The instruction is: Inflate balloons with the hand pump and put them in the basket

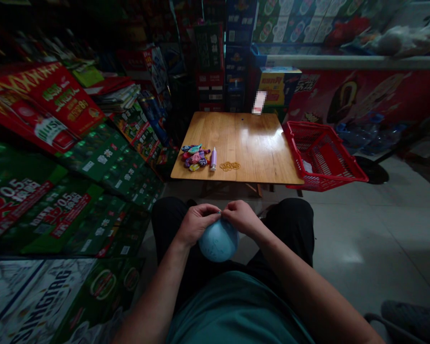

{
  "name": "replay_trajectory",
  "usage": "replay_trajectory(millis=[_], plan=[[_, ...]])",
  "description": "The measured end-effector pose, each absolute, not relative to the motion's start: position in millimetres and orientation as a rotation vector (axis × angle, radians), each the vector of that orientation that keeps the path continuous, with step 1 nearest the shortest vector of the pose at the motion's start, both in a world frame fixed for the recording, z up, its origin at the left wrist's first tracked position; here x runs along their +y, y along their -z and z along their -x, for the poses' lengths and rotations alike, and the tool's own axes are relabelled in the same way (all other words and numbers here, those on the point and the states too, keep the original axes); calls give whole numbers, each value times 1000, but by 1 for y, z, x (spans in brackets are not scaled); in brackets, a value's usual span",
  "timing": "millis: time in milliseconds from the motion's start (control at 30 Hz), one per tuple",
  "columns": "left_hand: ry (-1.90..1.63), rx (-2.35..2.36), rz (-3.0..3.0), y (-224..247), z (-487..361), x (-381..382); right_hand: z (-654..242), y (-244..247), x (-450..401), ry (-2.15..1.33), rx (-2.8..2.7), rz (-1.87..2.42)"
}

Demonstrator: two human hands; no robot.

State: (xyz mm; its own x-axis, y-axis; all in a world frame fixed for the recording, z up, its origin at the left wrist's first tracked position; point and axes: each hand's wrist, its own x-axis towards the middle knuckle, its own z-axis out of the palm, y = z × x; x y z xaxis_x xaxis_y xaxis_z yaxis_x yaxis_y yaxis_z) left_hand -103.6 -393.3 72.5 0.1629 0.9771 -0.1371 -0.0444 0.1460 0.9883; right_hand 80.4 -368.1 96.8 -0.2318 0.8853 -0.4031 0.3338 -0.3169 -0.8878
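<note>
An inflated light blue balloon (219, 240) hangs between my knees with its neck upward. My left hand (200, 220) pinches the neck from the left, fingers closed. From the right, my right hand (241, 216) is closed on the same neck, its fingertips touching those of the left. On the wooden table (232, 138) ahead lie a pile of uninflated coloured balloons (196, 158), a purple hand pump (214, 159) and a small heap of yellow rubber bands (229, 166).
A red plastic basket (325, 177) stands against the table's right side. Stacked green beer cartons (110, 153) rise close on the left. Behind the table are more boxes (236, 71) and a red-fronted freezer (322, 95). A blurred-out patch covers something at the table's back edge.
</note>
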Motion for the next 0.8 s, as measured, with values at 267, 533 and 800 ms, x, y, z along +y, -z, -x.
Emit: replay_trajectory(millis=[267, 533, 800], plan=[[-1119, 1238, -1839, -104, 92, -400, -79, -90, -363, -1990, -988, 1299], [-1016, 1195, -1627, -102, 95, -405, -84, -87, -369, -2032, -914, 1175], [-1071, 1198, -1406, -90, 91, -400, -84, -81, -373, -1940, -1071, 1157]])
